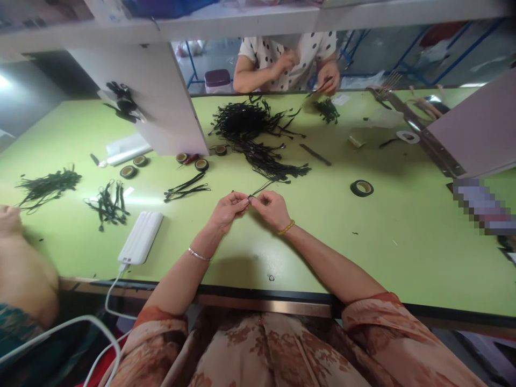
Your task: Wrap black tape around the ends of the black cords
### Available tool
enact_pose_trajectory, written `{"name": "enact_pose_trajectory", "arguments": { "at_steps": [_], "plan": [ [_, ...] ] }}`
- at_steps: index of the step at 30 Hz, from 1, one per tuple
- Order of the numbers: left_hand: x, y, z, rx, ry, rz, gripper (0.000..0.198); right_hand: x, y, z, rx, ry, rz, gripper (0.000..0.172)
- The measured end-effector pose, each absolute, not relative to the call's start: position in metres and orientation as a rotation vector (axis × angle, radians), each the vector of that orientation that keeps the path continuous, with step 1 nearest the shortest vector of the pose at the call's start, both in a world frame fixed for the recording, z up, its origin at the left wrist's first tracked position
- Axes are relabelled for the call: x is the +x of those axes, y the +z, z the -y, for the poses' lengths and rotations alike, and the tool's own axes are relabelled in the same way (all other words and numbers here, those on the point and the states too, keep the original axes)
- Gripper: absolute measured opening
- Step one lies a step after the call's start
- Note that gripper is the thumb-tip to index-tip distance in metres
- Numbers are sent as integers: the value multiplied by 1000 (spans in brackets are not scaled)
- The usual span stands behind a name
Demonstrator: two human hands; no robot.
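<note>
Head view: work surface and two bare hands. The green tabletop [318, 231] runs out on both sides of the hands; its dark front edge [266, 295] crosses below them, near the wearer's body, with a stretch of green surface between. A small round metal piece [271, 278] lies on that stretch, just short of the edge. Right of the hands, a wider span of tabletop reaches to a black tape roll [362, 187] and, farther out, a pale panel [475, 129]. Left of the hands, room is narrower: a white power bank [141, 239] lies near the left forearm, and a few black straps [187, 188] lie just beyond and to the left of the left hand. Ahead, a large heap of black cords [242, 121] bounds the space, its nearer tail ending close to the fingertips.

Left hand [228, 211]: fingers curled, thumb and fingertips pinching a thin black cord [260, 188] at a small dark part. Right hand [271, 208]: loosely closed, thumb and forefinger meeting the same piece, the two hands nearly touching. The cord extends forward from the fingertips to the heap; whether its far end lies free cannot be told.
</note>
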State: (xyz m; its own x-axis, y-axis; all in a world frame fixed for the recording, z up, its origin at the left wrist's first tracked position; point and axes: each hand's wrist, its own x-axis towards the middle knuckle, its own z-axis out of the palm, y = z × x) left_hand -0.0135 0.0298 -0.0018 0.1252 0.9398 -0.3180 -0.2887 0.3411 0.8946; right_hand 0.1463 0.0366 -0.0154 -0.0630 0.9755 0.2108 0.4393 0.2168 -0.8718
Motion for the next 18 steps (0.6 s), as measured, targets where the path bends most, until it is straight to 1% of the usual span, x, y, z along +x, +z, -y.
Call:
{"name": "enact_pose_trajectory", "arguments": {
  "at_steps": [4, 6, 9, 11, 13, 15, 18],
  "plan": [
    [-12, -5, -31, 794, 1071, -1094, 36, 146, -16, -36, -1318, 795, 1656, 40],
    [-13, -6, -31, 772, 1083, -1106, 35, 145, -16, -35, -1306, 801, 1665, 38],
    [-13, -6, -31, 747, 1086, -1092, 34, 143, -17, -34, -1281, 848, 1640, 27],
    [-12, -5, -30, 748, 1101, -1064, 35, 141, -17, -33, -1232, 937, 1564, 19],
    [-12, -3, -29, 766, 1132, -1037, 38, 140, -17, -32, -1156, 1023, 1496, 26],
    [-11, -2, -29, 803, 1172, -1035, 39, 140, -17, -32, -1099, 1038, 1482, 33],
    [-10, -2, -29, 906, 1228, -1075, 32, 140, -17, -31, -1084, 979, 1515, 31]
  ]
}}
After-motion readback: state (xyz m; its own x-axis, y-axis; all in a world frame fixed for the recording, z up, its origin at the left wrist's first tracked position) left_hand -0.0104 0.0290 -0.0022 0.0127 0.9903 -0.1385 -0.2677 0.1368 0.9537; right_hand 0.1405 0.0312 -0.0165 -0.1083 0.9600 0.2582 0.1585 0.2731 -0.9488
